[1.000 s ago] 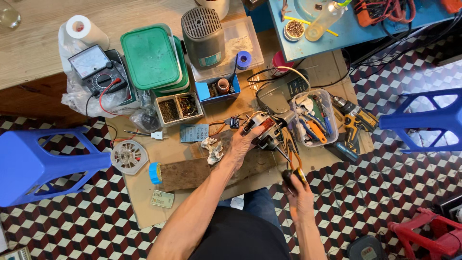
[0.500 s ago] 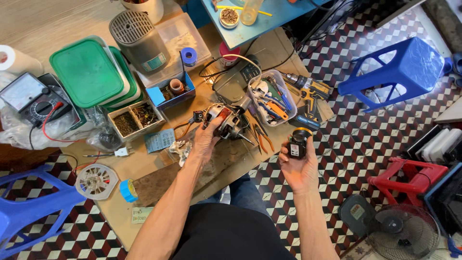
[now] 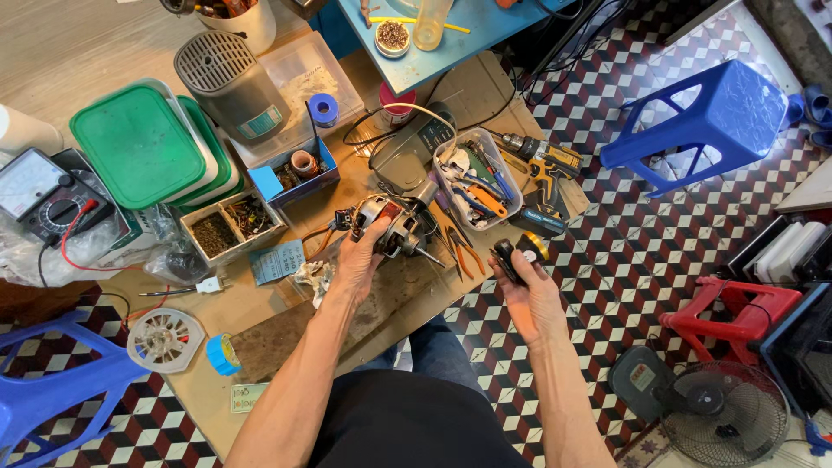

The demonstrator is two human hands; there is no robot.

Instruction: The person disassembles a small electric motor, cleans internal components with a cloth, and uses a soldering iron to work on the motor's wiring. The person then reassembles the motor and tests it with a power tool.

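My left hand (image 3: 357, 260) grips a small electric motor (image 3: 392, 224) with copper windings and a steel shaft, held just above a cardboard sheet (image 3: 260, 303) on the floor. My right hand (image 3: 529, 290) holds a small black and yellow part (image 3: 518, 255) out over the tiled floor, to the right of the motor. Pliers with orange handles (image 3: 459, 247) lie between the two hands. A clear tub of hand tools (image 3: 478, 178) stands just beyond the motor.
A cordless drill (image 3: 542, 173) lies right of the tub. Green-lidded boxes (image 3: 139, 143), a grey fan housing (image 3: 230, 82), a multimeter (image 3: 39, 195) and parts trays (image 3: 230, 224) crowd the left. Blue stools (image 3: 711, 121) (image 3: 52, 381), a red stool (image 3: 737, 316) and a floor fan (image 3: 719, 420) surround me.
The view has swung left, so everything sits further right in frame. Both hands keep their hold; the right hand has lifted the black and yellow part slightly away from the motor.
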